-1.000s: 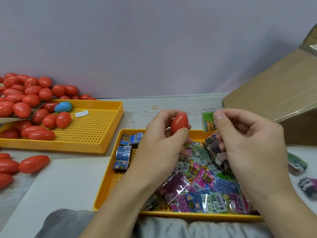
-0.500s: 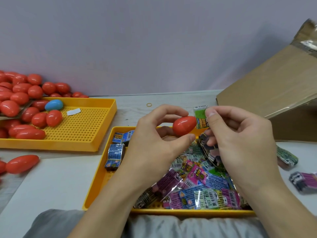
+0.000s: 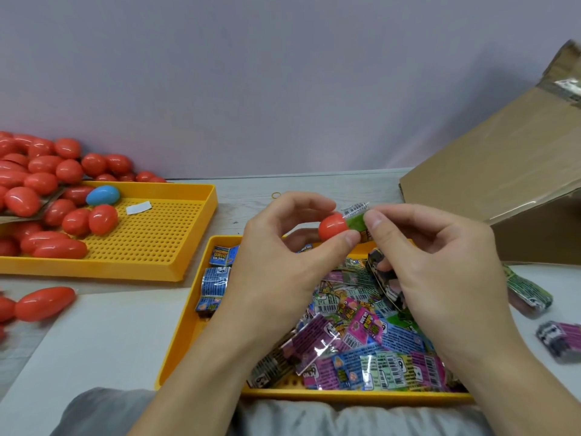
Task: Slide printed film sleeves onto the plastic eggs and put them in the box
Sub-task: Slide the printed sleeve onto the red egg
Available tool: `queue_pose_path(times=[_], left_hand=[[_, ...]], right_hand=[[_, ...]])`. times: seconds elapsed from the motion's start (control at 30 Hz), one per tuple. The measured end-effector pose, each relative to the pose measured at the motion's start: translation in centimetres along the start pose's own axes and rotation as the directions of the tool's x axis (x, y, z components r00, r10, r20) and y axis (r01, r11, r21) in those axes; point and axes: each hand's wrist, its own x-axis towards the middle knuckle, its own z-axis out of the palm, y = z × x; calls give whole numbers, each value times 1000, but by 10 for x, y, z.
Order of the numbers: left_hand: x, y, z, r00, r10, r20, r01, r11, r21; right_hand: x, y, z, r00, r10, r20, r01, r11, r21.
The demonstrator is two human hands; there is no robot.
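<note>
Two hands raised over near tray (image 3: 176, 350): left hand (image 3: 276, 265) pinches red egg (image 3: 332, 226) between thumb and fingers; right hand (image 3: 440, 262) pinches green film sleeve (image 3: 356, 220), seemingly part-way over egg's tip. Loose sleeves (image 3: 361, 347) heaped in tray beneath, partly hidden by wrists. Spare eggs (image 3: 47, 190) piled far left on worktop (image 3: 103, 335). Cardboard box (image 3: 490, 171) right, well apart.

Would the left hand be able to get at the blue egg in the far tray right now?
Probably not at once: the left hand holds a red egg that the right hand is sleeving. The path to the blue egg looks unobstructed.
</note>
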Motion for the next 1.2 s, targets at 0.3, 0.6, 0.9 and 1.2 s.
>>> queue_pose_path(times=[0.3, 0.6, 0.9, 1.2], left_hand=[[-1, 2, -1, 999, 52, 7, -52, 999, 6], [-2, 6, 3, 994, 90, 61, -95, 992, 82], [-3, 10, 3, 996, 86, 37, -90, 987, 131], [-3, 11, 5, 994, 108, 30, -112, 971, 211]], right_hand=[[-1, -4, 0, 999, 34, 40, -35, 999, 35], [2, -1, 0, 993, 98, 58, -102, 992, 75], [3, -1, 0, 981, 176, 76, -186, 971, 149], [1, -1, 0, 997, 65, 51, -65, 998, 11]])
